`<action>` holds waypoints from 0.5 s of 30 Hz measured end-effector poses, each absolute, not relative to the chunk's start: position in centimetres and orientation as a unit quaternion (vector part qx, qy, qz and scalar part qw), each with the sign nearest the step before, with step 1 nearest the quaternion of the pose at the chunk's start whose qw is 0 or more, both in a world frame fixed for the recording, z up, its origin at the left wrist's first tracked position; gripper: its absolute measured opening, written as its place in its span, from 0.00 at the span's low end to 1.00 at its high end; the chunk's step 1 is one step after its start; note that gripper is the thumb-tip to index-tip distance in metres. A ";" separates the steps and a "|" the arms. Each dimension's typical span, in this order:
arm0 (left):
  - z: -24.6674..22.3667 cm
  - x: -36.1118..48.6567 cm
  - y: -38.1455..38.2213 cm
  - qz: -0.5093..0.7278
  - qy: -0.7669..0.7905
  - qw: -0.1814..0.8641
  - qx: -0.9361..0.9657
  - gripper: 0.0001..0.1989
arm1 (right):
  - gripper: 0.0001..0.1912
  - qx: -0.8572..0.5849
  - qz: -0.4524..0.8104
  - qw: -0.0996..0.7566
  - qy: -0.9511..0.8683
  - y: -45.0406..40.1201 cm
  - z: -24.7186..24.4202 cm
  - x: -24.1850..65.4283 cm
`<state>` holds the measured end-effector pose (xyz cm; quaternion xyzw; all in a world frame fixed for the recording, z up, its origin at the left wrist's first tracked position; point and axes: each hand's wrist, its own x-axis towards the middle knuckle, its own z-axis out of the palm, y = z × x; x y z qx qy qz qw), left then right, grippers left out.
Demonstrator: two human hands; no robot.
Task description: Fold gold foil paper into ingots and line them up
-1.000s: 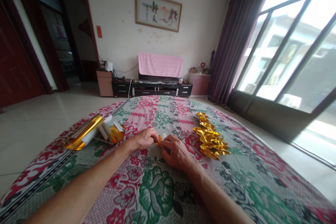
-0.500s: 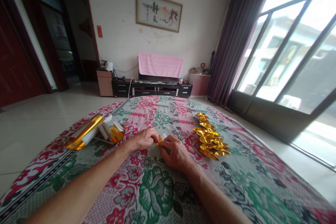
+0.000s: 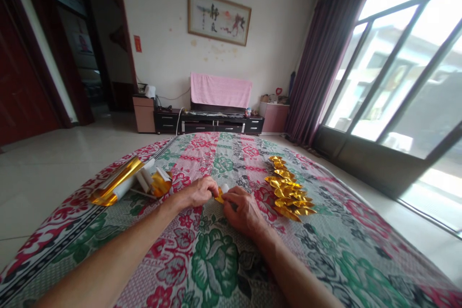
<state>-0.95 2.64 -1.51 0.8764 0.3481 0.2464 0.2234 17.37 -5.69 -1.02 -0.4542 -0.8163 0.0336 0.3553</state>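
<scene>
Between my two hands, low over the table, is a small piece of gold foil paper [image 3: 219,196] with a white part showing at its far side. My left hand [image 3: 199,191] pinches its left edge with bent fingers. From the right, my right hand [image 3: 242,207] grips it with thumb and fingers closed. My fingers cover most of the piece, so its full shape is hidden. Off to the right of my hands, several folded gold foil paper pieces [image 3: 288,187] lie in a row, overlapping, with pointed ends.
At the left lie rolled gold foil sheets [image 3: 121,180] and a tray-like holder with white and gold paper [image 3: 155,183]. A flowered cloth [image 3: 214,260] covers the round table. Beyond stand a low black cabinet [image 3: 222,122] and a pink cloth [image 3: 221,88].
My right hand has shifted very slightly right, and a little more of the gold foil paper shows between my hands. My left hand stays almost in place.
</scene>
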 end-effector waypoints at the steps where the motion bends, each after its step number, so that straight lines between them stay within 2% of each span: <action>1: -1.5 -1.0 2.6 0.247 0.348 0.222 0.877 0.18 | 0.13 -0.458 0.034 0.359 -0.812 -5.7 -1.0 17.4; 6: -0.7 -0.7 2.0 0.234 0.356 0.215 0.879 0.12 | 0.17 -0.516 -0.003 0.391 -0.762 -5.3 -1.1 17.5; 10: 0.2 -0.1 1.1 0.232 0.379 0.201 0.873 0.06 | 0.19 -0.537 0.001 0.357 -0.765 -4.9 -1.2 17.6; 15: 0.1 0.3 0.6 0.243 0.403 0.178 0.864 0.08 | 0.19 -0.542 0.008 0.320 -0.777 -4.8 -1.5 17.7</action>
